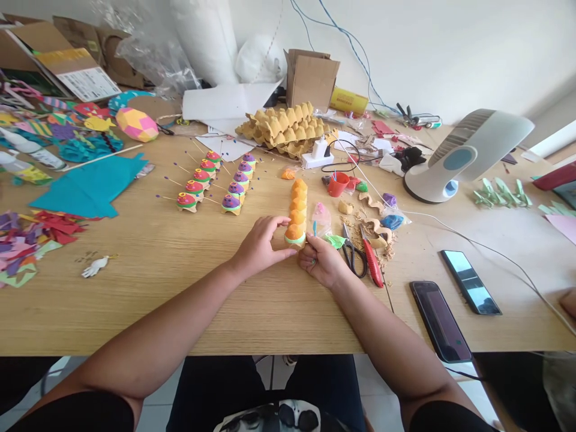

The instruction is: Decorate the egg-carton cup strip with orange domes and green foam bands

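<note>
A strip of orange-painted egg-carton cups (297, 210) lies lengthwise on the wooden table (180, 288), its nearest cup ringed with a pale green band. My left hand (260, 245) pinches that nearest cup from the left, fingers curled round it. My right hand (320, 261) is closed against the cup's right lower edge, pressing the green band. Just right of it lie a small bag of clay bits (320, 217), a green scrap (335, 241), black-handled scissors (354, 255) and a red cutter (372, 261).
Two rows of decorated carton cups with stick legs (216, 180) stand left of centre. Paper scraps and teal felt (92, 186) cover the left. Egg cartons (285, 126), a cardboard box, a white fan (463, 153) and two phones (454, 306) occupy the back and right.
</note>
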`<state>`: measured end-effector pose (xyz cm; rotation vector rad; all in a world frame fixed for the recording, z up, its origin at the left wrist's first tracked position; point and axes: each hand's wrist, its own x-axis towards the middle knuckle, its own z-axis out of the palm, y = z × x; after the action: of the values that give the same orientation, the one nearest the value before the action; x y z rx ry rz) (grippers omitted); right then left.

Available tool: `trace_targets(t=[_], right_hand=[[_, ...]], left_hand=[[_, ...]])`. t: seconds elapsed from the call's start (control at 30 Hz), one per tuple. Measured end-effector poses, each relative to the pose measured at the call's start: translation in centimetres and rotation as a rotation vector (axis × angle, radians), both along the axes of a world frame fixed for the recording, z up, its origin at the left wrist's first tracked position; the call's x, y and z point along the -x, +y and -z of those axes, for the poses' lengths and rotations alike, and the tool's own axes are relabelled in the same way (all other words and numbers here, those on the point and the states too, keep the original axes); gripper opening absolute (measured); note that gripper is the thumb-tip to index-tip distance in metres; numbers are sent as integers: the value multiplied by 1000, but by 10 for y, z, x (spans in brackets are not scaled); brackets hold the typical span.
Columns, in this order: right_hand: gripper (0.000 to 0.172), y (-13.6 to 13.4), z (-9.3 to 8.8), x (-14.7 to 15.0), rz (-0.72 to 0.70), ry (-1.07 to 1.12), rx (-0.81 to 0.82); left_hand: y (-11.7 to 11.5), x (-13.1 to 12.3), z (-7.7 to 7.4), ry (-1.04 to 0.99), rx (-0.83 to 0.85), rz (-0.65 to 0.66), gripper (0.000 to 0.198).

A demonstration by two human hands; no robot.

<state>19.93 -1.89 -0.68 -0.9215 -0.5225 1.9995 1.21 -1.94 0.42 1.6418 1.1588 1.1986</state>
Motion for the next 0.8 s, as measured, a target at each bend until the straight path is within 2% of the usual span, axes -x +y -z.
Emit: trace_targets(t=[0.17, 0.3, 0.43, 0.53, 0.63, 0.8], right_hand=[[29, -1, 1, 2, 40, -56, -1], [26, -1, -2, 0, 224, -152, -48], [32, 3, -9, -11, 341, 66, -40], [30, 7, -12, -19, 346, 192, -68], [26, 7, -13, -20, 315, 224, -119], [27, 0, -13, -11, 180, 108, -270]], left_hand=[[3, -1, 12, 138, -118, 3, 54], [6, 3, 21, 282, -235, -25, 53], [5, 4, 23, 431, -314, 12, 56], [4, 2, 21, 541, -391, 70, 60], [2, 1, 17, 580, -460, 69, 66], [-2, 0, 8, 545, -645, -4, 38]])
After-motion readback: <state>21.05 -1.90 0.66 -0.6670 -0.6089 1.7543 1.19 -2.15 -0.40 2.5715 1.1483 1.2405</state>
